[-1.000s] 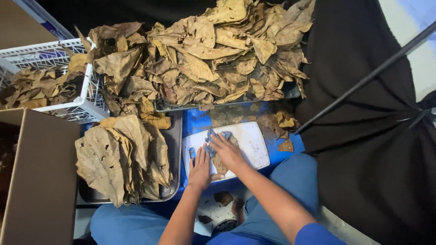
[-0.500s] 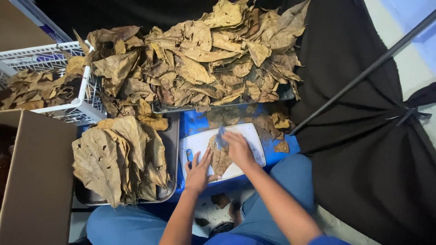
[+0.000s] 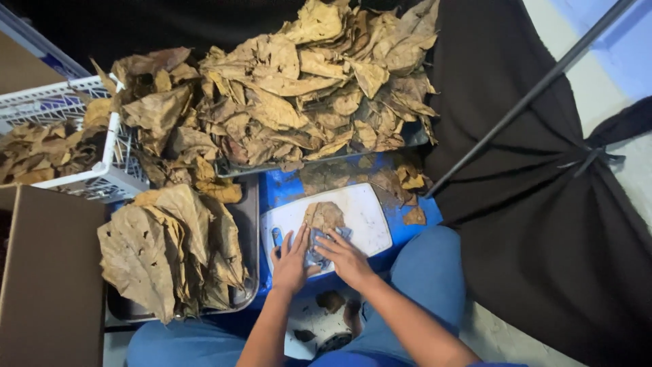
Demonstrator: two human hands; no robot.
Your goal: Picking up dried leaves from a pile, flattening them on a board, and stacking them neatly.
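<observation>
Brown dried leaf (image 3: 324, 216) lies on the white plastic cutting board (image 3: 367, 224); left hand (image 3: 291, 261) flat, fingers spread, pins it while right hand (image 3: 346, 258) presses a blue cloth (image 3: 318, 248) onto it.

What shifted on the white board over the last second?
The right hand slid back along the dry brown leaf toward the body, with the blue cloth under it. The left hand kept pressing the white cutting board. Leaf piles unchanged.

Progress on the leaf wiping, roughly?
Done: a stack of flattened leaves on the metal tray. In hand: left hand steadies a leaf on the white board while right hand presses a blue cloth. Left: the big pile.
</observation>
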